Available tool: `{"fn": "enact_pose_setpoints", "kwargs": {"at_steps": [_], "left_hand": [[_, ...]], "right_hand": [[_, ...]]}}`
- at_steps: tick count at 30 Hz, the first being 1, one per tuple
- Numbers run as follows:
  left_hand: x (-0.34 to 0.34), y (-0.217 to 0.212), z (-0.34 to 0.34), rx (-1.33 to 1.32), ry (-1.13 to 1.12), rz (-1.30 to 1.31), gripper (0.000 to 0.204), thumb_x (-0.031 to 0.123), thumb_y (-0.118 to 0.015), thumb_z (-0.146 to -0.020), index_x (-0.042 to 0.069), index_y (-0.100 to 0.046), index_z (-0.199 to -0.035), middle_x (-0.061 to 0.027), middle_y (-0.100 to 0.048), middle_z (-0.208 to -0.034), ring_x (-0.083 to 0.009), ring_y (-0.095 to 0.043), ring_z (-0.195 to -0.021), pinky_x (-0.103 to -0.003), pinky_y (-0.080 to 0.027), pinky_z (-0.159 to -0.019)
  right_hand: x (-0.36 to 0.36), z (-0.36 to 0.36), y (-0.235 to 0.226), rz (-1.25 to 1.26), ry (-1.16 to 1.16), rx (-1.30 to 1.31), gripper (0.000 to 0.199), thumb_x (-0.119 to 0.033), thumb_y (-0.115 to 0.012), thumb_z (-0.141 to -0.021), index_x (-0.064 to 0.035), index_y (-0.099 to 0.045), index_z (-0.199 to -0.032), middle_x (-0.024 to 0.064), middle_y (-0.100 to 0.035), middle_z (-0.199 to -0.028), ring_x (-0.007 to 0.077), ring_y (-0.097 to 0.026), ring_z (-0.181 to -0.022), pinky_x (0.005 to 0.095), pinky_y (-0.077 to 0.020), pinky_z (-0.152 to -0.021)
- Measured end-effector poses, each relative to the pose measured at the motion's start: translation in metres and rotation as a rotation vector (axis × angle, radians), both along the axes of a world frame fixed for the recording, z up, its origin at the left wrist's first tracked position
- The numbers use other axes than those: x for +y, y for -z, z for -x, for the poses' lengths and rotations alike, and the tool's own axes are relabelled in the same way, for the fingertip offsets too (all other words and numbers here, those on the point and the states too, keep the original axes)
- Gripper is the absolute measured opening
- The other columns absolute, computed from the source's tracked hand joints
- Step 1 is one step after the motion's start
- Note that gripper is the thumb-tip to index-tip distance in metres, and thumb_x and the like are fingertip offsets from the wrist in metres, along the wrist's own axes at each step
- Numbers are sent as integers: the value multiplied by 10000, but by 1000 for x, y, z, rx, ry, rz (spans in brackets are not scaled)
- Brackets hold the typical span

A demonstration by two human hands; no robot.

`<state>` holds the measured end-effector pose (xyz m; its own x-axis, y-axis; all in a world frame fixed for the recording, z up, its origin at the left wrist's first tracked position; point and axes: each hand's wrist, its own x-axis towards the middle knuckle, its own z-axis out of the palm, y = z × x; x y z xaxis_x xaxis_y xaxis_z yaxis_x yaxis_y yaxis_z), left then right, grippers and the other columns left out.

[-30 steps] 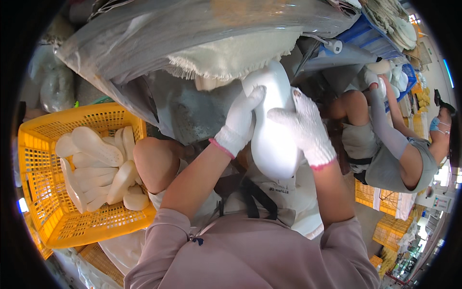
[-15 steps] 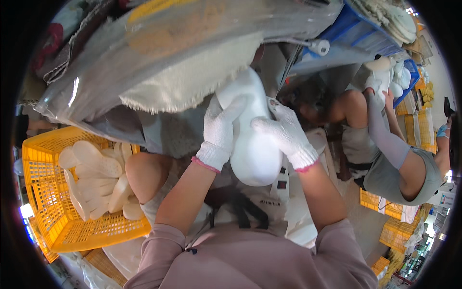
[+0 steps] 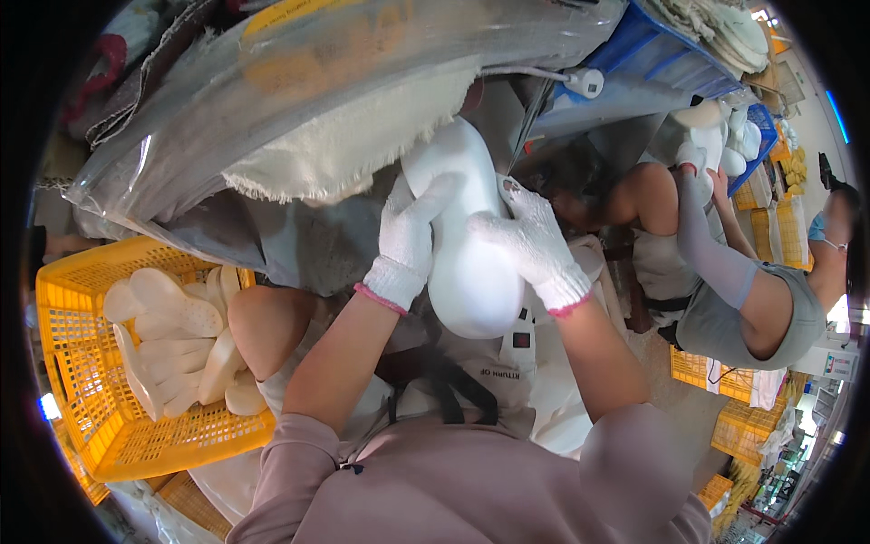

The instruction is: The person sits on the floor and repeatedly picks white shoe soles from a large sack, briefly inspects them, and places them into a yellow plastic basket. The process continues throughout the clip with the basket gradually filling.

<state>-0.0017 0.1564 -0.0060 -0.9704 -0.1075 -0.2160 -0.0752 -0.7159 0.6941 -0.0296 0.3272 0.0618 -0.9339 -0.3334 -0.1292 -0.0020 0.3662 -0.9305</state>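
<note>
A smooth, glossy white sole-shaped piece (image 3: 473,272), narrow at its waist and rounded at both ends, is held between my two hands in front of me. My left hand (image 3: 410,222), in a white knit glove with a pink cuff, grips its left edge with the thumb on top. Gloved alike, my right hand (image 3: 530,238) grips the right edge, its thumb lying across the waist; a dark hole or stain shows near the fingertips. The far end of the piece lies by the frayed edge of a cream cloth buffing wheel (image 3: 335,150). Whether they touch I cannot tell.
A plastic-covered grey hood (image 3: 190,154) arches over the wheel. On my left stands a yellow crate (image 3: 181,444) with several cream soles (image 3: 172,304). A blue crate (image 3: 671,54) is at the upper right. On the right, a co-worker's sleeved arm (image 3: 716,236) reaches toward similar white pieces.
My hands and the white piece have shifted very slightly to the left and away from me. My grip looks the same. The co-worker's head has come into view at the right.
</note>
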Motion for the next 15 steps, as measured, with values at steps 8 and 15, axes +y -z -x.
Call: {"fn": "enact_pose_setpoints", "kwargs": {"at_steps": [8, 15], "left_hand": [[-9, 8, -30, 95, 151, 9, 540, 103, -690, -1020, -18, -510, -1515, -114, -655, -1376, -208, -647, -1225, -357, -521, -1072], [-36, 23, -58, -134, -76, -398, 547, 500, -561, -1104, 81, -613, -1450, -87, -684, -1400, -263, -635, -1270, -418, -472, -1152]], "right_hand": [[17, -46, 22, -69, -24, 37, 617, -242, -782, -859, 13, -631, -1400, 173, -766, -1161, 232, -749, -1026, 374, -585, -936], [-32, -106, 1, -431, -87, 152, 715, -234, -829, -850, -7, -556, -1469, 242, -738, -1207, 409, -749, -1056, 450, -594, -923]]}}
